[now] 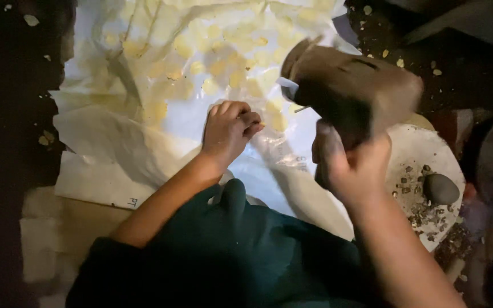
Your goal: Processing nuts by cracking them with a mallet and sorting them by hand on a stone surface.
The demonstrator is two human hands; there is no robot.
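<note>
My left hand (229,128) rests fingers curled on a white plastic sheet (115,142), pinching a small pale yellow piece at its fingertips. Many thin yellow slices (201,68) lie spread over the sheet beyond it. My right hand (352,165) is raised above the sheet's right edge and grips a large brown wooden mallet-like block (349,85), which is blurred. The block hangs just right of the left hand's fingertips.
A round pale stone slab (423,148) lies to the right with a dark rounded stone (441,188) and brown shell bits on it. Crumbs dot the dark floor around. Dark green cloth (241,251) covers my lap at the bottom. A pale mat (47,228) lies at left.
</note>
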